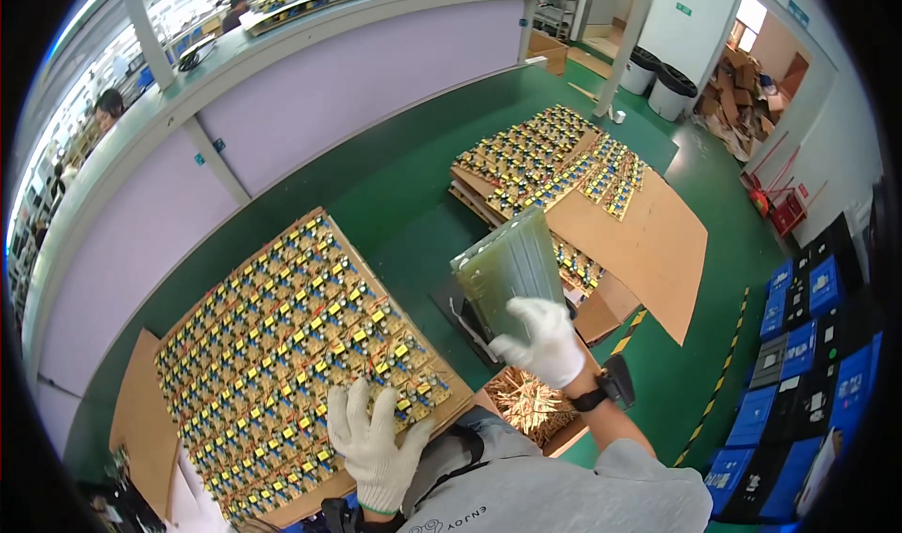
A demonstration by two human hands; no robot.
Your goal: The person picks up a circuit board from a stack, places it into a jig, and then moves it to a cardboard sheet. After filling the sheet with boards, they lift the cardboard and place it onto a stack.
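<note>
My left hand [374,444], in a white knit glove, lies with spread fingers over the near edge of a cardboard sheet covered with rows of small circuit boards [282,355]. The boards carry yellow and blue parts. My right hand [542,340], also gloved, is in front of a machine with a translucent greenish cover [515,265]. Its thumb stands away from the other fingers, with nothing visible between them. The fingers overlap the cover's lower part; whether they touch it I cannot tell.
Behind the machine, more circuit boards [540,153] lie on stacked cardboard, with a bare sheet [648,247] jutting right. Below my right hand, a box holds thin copper-coloured strips [531,401]. Blue and black crates [808,345] line the right; bins [672,92] stand farther back.
</note>
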